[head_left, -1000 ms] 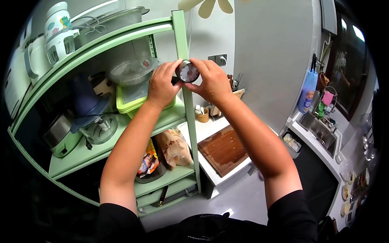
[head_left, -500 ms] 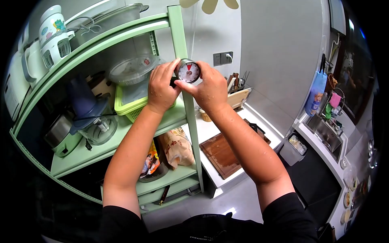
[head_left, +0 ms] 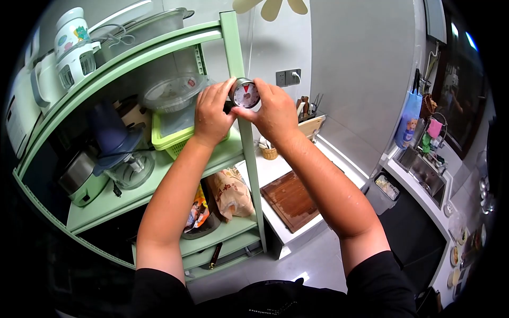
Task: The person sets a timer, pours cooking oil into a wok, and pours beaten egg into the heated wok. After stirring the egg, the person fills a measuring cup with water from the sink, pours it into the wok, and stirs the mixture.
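A round kitchen timer (head_left: 246, 95) with a silver rim, a white dial and a red wedge sits against the upright post (head_left: 231, 47) of the green shelf. My left hand (head_left: 212, 112) is closed around the timer's left side, fingers over its edge and post. From the right, my right hand (head_left: 272, 110) grips the rim between thumb and fingers. Water drops dot both hands. The back of the timer is hidden.
Left of the post, the shelf holds a lime-green basket (head_left: 175, 139), a clear lidded container (head_left: 172, 93) and a blender jar (head_left: 127, 167). Beyond it, a wooden cutting board (head_left: 290, 201) lies on the white counter. A sink (head_left: 421, 172) is at far right.
The view has shifted slightly, and my right forearm has moved a little. Both hands stay on the timer; the dial's red wedge looks about the same.
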Motion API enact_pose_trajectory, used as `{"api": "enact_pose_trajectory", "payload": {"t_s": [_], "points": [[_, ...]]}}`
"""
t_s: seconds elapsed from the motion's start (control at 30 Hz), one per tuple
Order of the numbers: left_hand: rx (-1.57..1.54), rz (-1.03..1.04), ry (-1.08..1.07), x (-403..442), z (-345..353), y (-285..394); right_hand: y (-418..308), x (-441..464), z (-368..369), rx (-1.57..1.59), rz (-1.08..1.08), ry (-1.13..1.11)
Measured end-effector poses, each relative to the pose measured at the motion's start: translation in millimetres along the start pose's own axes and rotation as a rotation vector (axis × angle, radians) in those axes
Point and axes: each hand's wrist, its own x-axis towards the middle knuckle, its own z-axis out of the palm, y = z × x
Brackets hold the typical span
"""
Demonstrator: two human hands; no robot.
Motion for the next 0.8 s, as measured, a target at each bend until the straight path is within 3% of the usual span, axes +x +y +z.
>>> {"api": "enact_pose_trajectory", "payload": {"t_s": [0.3, 0.43, 0.6, 0.67, 0.8], "points": [[-0.035, -0.056, -0.076, -2, -3, 4, -7, -7, -3, 0.013, 0.09, -0.037], [-0.016, -0.229, -0.157, -8, -20, 27, -11, -22, -11, 0.063, 0.197, -0.082], [-0.14, -0.256, 0.051, -71, -34, 67, -8, -75, -33, 0.307, 0.358, -0.087], [-0.3, -0.274, -0.047, -113, -34, 94, 5, -125, -30, 0.407, 0.45, -0.137], [-0.632, -0.677, -0.445, -188, -27, 137, 9, -221, -39, 0.397, 0.764, -0.314]]}}
